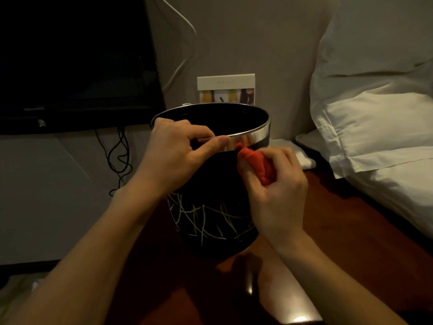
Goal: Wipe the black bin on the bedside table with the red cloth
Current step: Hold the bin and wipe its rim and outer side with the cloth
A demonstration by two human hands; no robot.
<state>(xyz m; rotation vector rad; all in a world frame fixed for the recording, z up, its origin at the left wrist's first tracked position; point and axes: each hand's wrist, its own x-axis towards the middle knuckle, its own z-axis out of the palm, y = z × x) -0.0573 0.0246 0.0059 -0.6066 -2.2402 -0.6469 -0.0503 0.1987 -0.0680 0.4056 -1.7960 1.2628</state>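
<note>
left hand [173, 151] gripping black bin [210, 221] rim, steadying | right hand [274, 186] pinching soft red cloth [257, 163], rubbing wall | bin looking light, slick, likely tipping unless rim-held

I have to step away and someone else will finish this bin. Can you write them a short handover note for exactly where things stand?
Left hand: grips the black bin at its silver rim, fingers over the edge, thumb along the band, steadying it.
Right hand: holds the bunched red cloth, pressed against the bin's outer wall just under the rim.
The bin stands upright on the bedside table, beside the white pillows.
Done: wiping is under way at the upper front.
Left: how much is already wiped cannot be told; assume the lower patterned wall, the far side and the inside still need the cloth.
</note>
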